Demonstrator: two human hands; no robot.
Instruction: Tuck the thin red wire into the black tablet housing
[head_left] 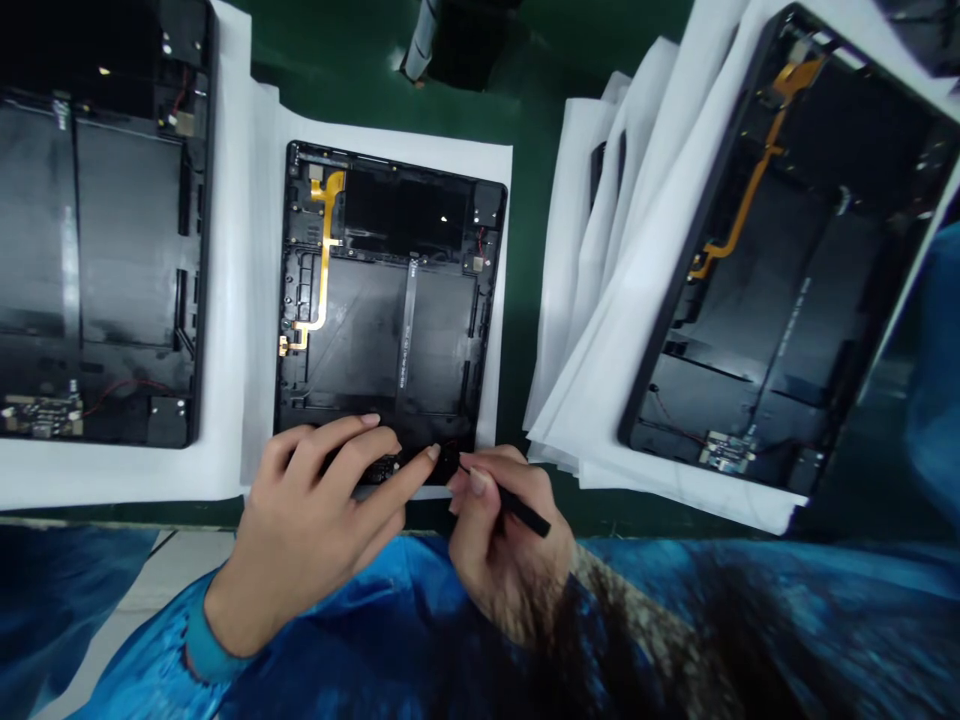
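In the middle lies a black tablet back shell (pixel 390 330) with its inside facing up, an orange flex cable (pixel 324 265) along its left side and a dark ribbon cable (pixel 407 335) down its centre. My left hand (pixel 315 500) rests over the shell's near edge, fingers spread, the index finger reaching towards the near right corner. A small circuit board (pixel 381 470) shows partly beneath those fingers. Pinched in my right hand (pixel 510 540) is a slim black pen-like tool (pixel 529 514), its tip at that same corner. My fingers hide what the tip touches.
On the left, another open tablet shell (pixel 127 200) lies on white sheets (pixel 232 250). A third tablet shell (pixel 765 300), tilted, rests on a stack of white sheets (pixel 592 400) at right. The green table (pixel 337 60) carries a dark object (pixel 469 45) at the back. A blue sleeve (pixel 934 370) appears far right.
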